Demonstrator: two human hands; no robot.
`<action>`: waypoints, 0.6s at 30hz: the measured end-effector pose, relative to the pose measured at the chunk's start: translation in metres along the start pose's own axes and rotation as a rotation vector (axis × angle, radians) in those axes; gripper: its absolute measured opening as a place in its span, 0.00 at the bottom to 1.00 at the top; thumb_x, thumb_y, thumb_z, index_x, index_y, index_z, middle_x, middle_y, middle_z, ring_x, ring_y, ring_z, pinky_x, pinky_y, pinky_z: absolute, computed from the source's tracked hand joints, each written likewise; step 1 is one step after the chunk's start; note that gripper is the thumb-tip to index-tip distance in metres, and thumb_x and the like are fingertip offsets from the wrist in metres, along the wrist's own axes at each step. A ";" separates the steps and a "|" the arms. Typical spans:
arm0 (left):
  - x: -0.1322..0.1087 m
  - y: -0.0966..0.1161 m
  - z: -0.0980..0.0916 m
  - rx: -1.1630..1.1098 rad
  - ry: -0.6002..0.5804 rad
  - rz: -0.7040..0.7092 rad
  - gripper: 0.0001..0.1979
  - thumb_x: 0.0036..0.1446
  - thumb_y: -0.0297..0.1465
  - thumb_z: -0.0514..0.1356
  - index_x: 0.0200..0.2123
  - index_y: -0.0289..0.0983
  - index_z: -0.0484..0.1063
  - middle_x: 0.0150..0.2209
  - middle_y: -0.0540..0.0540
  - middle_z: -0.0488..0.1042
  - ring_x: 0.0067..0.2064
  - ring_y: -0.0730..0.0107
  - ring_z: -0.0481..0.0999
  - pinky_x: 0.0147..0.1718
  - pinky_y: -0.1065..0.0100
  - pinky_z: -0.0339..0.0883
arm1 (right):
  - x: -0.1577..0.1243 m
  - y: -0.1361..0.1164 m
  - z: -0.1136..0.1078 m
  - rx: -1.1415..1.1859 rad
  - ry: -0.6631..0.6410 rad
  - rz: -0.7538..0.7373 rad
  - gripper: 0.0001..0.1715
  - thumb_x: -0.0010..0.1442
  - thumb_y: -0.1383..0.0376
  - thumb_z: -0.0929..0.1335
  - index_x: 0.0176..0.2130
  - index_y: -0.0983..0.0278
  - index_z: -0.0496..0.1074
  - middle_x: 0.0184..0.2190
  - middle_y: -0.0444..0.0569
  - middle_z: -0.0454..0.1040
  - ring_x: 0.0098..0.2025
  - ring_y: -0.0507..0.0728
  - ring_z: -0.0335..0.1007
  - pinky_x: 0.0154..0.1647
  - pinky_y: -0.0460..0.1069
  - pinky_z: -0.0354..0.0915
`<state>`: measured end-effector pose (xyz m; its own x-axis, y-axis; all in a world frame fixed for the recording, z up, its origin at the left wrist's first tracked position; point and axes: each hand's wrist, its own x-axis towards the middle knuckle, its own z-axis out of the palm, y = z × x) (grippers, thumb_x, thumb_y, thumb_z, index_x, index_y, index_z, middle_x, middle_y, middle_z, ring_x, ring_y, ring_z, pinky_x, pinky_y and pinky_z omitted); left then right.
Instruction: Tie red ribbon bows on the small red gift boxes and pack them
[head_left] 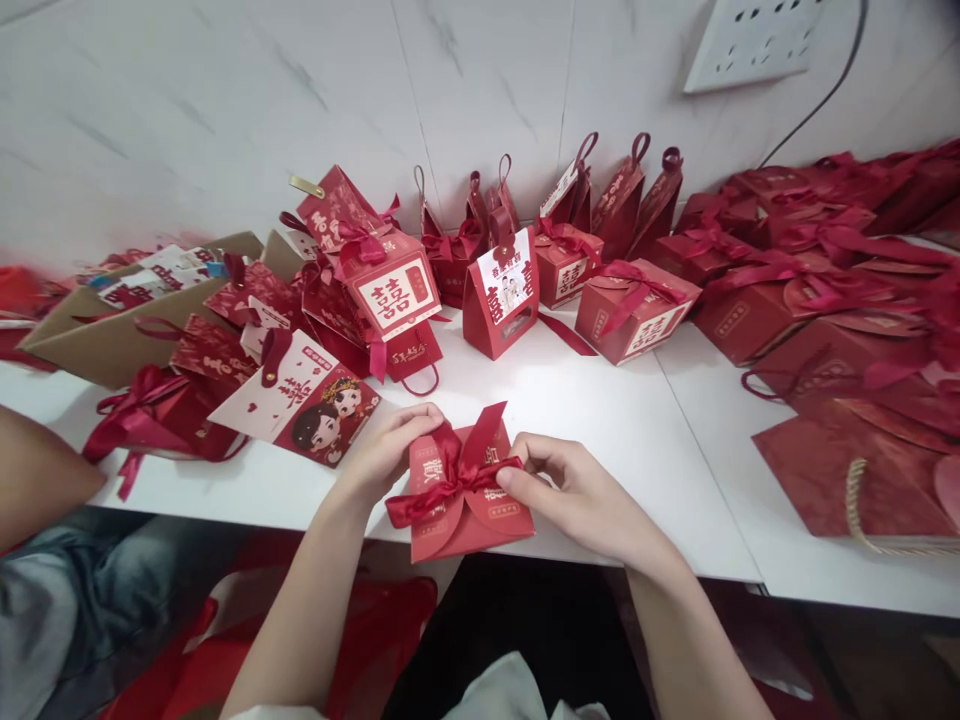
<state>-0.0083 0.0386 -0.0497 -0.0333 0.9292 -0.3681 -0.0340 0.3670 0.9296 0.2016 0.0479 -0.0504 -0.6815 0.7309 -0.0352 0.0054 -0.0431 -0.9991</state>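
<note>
A small red gift box [469,515] with white characters lies at the near edge of the white table [600,420], tied with a red satin ribbon [450,470]. My left hand [386,445] pinches the box's upper left corner and the ribbon there, fingers closed. My right hand [562,480] grips the ribbon loop on the box's right side, thumb and fingers pressed together. A ribbon tail sticks up between the hands and another hangs off the box's left side.
Many red gift boxes and bags crowd the back of the table, such as a house-shaped box [501,295] and a ribboned box [637,310]. A cartoon-couple pouch [300,400] lies left. Flat red bags [847,470] lie right. Another person's arm [37,470] enters at left.
</note>
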 end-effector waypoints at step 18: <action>-0.066 -0.044 0.007 0.084 0.269 0.389 0.16 0.57 0.38 0.55 0.23 0.38 0.57 0.23 0.54 0.55 0.25 0.75 0.55 0.25 0.72 0.53 | -0.008 -0.002 0.048 -0.102 0.362 0.057 0.22 0.60 0.53 0.64 0.21 0.62 0.57 0.20 0.39 0.54 0.22 0.49 0.48 0.23 0.45 0.51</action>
<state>0.0019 -0.0391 -0.0664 -0.2855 0.9580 0.0255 0.1131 0.0073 0.9936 0.1719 0.0093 -0.0469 -0.3754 0.9234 -0.0798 0.1211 -0.0365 -0.9920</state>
